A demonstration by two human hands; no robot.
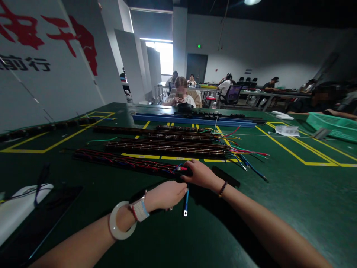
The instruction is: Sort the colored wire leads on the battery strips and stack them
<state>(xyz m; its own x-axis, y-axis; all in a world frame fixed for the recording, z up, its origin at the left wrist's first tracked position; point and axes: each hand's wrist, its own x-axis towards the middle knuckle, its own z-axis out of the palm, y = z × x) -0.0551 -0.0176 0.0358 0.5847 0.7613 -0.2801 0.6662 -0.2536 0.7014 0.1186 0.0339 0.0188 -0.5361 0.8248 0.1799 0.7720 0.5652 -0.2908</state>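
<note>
My left hand (167, 194) is closed, its fingertips pinching a blue cable (186, 201) whose metal ring terminal points toward me. My right hand (201, 173) is wrapped over the near right end of a long black strip (125, 161) with red and blue wires running along it. A red sleeved piece of wire (182, 169) shows just left of the right fingers. What lies under the right palm is hidden. Behind the strip lie more long dark strips (167, 148), with coloured leads (251, 152) fanning out at their right ends.
A short black bar (225, 176) lies beside my right wrist. Blue rails (195, 120) lie across the far side of the green table (279, 208). A green basket (333, 126) stands at right; a dark flat panel (41, 219) is at left. Other people sit beyond.
</note>
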